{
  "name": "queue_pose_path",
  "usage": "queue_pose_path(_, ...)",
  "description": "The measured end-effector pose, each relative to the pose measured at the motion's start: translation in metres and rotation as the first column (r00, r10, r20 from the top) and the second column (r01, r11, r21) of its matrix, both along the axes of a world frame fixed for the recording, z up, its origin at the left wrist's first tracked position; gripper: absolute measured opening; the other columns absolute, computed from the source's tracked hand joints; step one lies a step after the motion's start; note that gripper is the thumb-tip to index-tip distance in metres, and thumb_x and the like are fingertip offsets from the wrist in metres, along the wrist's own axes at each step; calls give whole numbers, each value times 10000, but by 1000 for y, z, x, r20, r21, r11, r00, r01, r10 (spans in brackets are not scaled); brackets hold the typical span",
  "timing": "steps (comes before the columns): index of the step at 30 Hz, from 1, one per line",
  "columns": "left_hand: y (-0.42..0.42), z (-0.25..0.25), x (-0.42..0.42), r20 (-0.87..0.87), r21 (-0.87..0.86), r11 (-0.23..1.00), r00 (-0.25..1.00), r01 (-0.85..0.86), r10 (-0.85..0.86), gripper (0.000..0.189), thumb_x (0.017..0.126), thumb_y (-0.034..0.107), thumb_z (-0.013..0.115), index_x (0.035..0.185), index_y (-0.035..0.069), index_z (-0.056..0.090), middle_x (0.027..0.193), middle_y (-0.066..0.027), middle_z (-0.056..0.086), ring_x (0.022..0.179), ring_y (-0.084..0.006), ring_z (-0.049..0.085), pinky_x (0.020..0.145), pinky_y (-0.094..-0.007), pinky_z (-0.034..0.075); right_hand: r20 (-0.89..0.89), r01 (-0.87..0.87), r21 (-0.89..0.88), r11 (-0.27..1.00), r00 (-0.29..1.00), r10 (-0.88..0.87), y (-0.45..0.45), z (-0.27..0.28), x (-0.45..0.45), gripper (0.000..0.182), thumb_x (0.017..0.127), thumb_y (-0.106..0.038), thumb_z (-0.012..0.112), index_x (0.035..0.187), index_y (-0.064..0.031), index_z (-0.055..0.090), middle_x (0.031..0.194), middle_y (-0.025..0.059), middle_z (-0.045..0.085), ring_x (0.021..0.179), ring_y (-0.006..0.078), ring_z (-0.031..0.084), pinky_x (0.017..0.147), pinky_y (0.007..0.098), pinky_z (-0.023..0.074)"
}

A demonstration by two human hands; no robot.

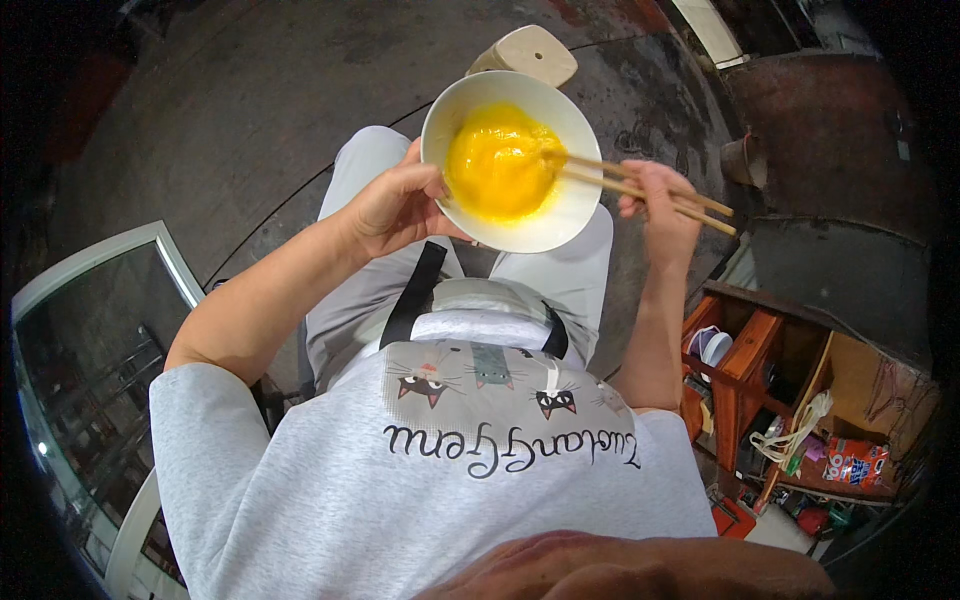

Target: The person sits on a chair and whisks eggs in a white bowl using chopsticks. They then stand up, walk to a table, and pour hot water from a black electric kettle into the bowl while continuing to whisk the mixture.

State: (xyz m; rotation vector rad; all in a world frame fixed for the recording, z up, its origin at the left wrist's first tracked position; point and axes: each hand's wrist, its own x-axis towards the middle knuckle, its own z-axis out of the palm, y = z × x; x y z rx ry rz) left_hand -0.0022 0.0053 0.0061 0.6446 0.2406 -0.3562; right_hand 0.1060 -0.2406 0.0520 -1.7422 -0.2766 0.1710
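Observation:
A white bowl [581, 127] is held above my knees, tilted so that its inside faces me. My left hand [401, 199] grips its left rim, the thumb over the edge and the other fingers partly hidden beneath. Bright yellow beaten egg [499, 169] pools in the bowl, with a glossy, streaked surface. From the right, my right hand [658, 195] holds a pair of wooden chopsticks [611, 176]. Their tips dip into the egg and look blurred there, while the thick ends stick out past my hand.
Beyond the bowl stands a cream plastic stool [544, 56] on the dark concrete floor [300, 90]. At left is a white-framed glass panel [97, 322]. A wooden cabinet [739, 360] with a coiled pale cord [795, 431] stands at right, and a bucket [744, 161] farther back.

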Motion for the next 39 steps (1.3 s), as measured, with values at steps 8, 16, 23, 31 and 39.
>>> queue_pose_path(8, 1, -7, 0, 16, 11, 1000, 1000, 4, -4, 832, 637, 42, 499, 1348, 124, 76, 1164, -231, 449, 940, -337, 604, 722, -428, 552, 4, -45, -20, 999, 999, 45, 2, 3, -1, 188, 853, -130, 543, 865, 28, 645, 655, 72, 594, 530, 99, 541, 483, 211, 452)
queue_pose_path(16, 0, -4, 0, 9, 1, 1000, 1000, 1, -1, 817, 640, 45, 501, 1346, 131, 98, 1162, -228, 442, 954, -331, 600, 719, -431, 550, 4, -83, -32, 996, 997, 83, 6, 4, -4, 183, 845, -110, 549, 878, 45, 641, 666, 79, 595, 541, 98, 546, 486, 205, 450)
queue_pose_path(23, 0, -4, -1, -9, -8, 1000, 1000, 5, -5, 814, 650, 31, 492, 1348, 137, 88, 1174, -225, 436, 968, -330, 593, 715, -435, 552, 26, 30, 68, 997, 999, -32, 5, 4, -1, 177, 844, -117, 561, 871, 33, 652, 685, 80, 603, 561, 107, 566, 495, 206, 464)
queue_pose_path(31, 1, -4, -1, -15, -19, 1000, 1000, 13, -13, 820, 654, 21, 483, 1353, 138, 72, 1207, -227, 423, 981, -335, 586, 715, -437, 555, 8, -19, 42, 999, 1000, 19, 2, 1, 3, 186, 852, -129, 558, 883, 31, 649, 687, 78, 601, 565, 110, 566, 503, 205, 470)
queue_pose_path(39, 0, -1, -1, -6, 20, 1000, 1000, 8, -8, 821, 644, 30, 491, 1354, 146, 93, 1190, -220, 425, 977, -327, 591, 730, -432, 548, 18, -31, 29, 999, 999, 30, 3, 6, 1, 171, 844, -112, 561, 878, 31, 648, 680, 78, 597, 568, 111, 568, 507, 201, 466)
